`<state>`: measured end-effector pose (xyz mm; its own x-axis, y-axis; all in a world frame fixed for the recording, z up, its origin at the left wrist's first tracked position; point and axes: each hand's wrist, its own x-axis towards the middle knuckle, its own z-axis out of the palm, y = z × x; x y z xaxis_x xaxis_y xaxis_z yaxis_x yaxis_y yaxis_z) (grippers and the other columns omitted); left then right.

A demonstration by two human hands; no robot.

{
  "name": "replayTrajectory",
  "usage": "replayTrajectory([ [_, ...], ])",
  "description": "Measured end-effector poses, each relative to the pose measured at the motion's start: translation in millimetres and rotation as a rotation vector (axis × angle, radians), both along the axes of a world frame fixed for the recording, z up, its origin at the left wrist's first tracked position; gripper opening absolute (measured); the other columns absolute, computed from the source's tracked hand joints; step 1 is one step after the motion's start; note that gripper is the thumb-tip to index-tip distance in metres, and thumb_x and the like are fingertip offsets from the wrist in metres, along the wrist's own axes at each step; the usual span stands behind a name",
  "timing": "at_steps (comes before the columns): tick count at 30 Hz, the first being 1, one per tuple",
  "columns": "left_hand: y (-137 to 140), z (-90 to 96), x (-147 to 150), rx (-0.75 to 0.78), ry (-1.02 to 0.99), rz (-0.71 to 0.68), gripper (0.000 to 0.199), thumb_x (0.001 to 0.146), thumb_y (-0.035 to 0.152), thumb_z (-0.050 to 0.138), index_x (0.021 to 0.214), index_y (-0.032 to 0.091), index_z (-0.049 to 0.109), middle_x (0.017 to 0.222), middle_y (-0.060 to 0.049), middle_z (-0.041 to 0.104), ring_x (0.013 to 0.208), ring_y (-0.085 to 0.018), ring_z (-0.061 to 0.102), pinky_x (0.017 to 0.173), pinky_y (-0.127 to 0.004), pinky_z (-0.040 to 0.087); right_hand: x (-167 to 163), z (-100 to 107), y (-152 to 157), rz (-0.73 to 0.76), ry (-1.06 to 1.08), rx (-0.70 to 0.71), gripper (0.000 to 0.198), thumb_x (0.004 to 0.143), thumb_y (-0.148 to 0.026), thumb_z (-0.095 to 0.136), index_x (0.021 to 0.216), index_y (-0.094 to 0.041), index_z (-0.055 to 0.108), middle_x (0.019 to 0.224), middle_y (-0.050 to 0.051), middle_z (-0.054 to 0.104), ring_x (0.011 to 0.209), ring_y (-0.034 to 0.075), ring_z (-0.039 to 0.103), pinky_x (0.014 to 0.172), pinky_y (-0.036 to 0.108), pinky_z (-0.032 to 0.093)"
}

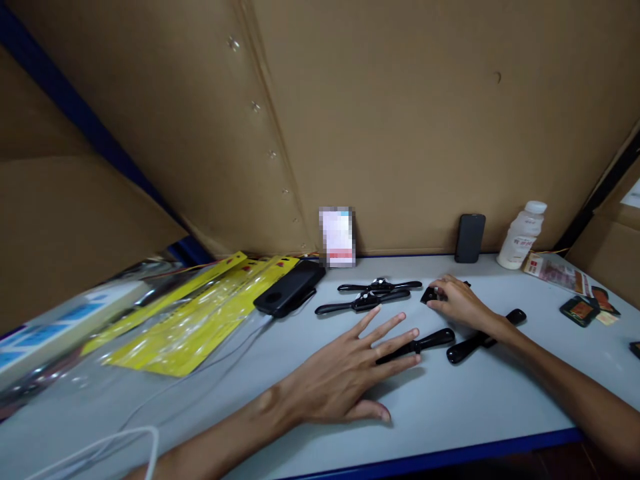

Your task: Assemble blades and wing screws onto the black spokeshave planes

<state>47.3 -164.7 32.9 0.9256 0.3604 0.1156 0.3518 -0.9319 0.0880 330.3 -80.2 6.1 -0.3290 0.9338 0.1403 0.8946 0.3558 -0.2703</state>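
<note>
My left hand (345, 373) is spread flat, palm down, with its fingers stretched out over a black spokeshave body (436, 339). That body's left part is hidden under the fingers. Farther back, my right hand (457, 300) pinches a small dark metal piece (429, 295) between thumb and fingers, low at the table surface. Another black spokeshave body (463, 348) lies under my right wrist, its middle partly covered. Beyond my left fingertips lie two black spokeshaves with bright screws, a rear one (380, 286) and a nearer one (363, 302), side by side.
Yellow-backed plastic packages (200, 327) and a white box (65, 327) fill the left side. A black power bank (290, 288) with a cable lies beside them. A blurred-out upright screen (337, 237), a dark phone (470, 238) and a bottle (523, 235) stand along the cardboard wall.
</note>
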Motion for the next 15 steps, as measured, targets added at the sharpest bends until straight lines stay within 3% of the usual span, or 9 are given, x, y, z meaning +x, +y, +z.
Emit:
replayTrajectory([
  [7, -2.4, 2.1, 1.4, 0.076, 0.013, -0.021, 0.076, 0.096, 0.066, 0.048, 0.159, 0.035, 0.02, 0.163, 0.0, 0.029, 0.154, -0.032, 0.017, 0.125, -0.061, 0.011, 3.7, 3.8, 3.0, -0.038, 0.097, -0.027, 0.024, 0.078, -0.027, 0.076, 0.099, -0.019, 0.066, 0.091, 0.004, 0.068, 0.08, 0.02, 0.061, 0.069, 0.028, 0.04],
  [12, -1.8, 0.2, 0.3, 0.073, 0.048, -0.036, 0.071, 0.098, 0.064, 0.045, 0.159, 0.034, 0.021, 0.162, 0.002, 0.033, 0.154, -0.03, 0.014, 0.126, -0.059, 0.005, 1.5, 8.2, -2.1, -0.007, 0.137, -0.042, 0.003, 0.082, -0.023, 0.07, 0.082, -0.021, 0.068, 0.082, 0.004, 0.07, 0.078, 0.021, 0.062, 0.068, 0.029, 0.037],
  [15, -1.0, -0.8, -0.6, 0.106, 0.011, -0.046, 0.071, 0.097, 0.063, 0.048, 0.157, 0.034, 0.026, 0.161, 0.002, 0.036, 0.154, -0.03, 0.017, 0.127, -0.059, 0.008, -0.2, 12.4, -5.5, 0.029, 0.183, -0.057, 0.016, 0.088, -0.027, 0.062, 0.075, -0.021, 0.069, 0.079, 0.006, 0.071, 0.077, 0.022, 0.061, 0.071, 0.031, 0.037],
])
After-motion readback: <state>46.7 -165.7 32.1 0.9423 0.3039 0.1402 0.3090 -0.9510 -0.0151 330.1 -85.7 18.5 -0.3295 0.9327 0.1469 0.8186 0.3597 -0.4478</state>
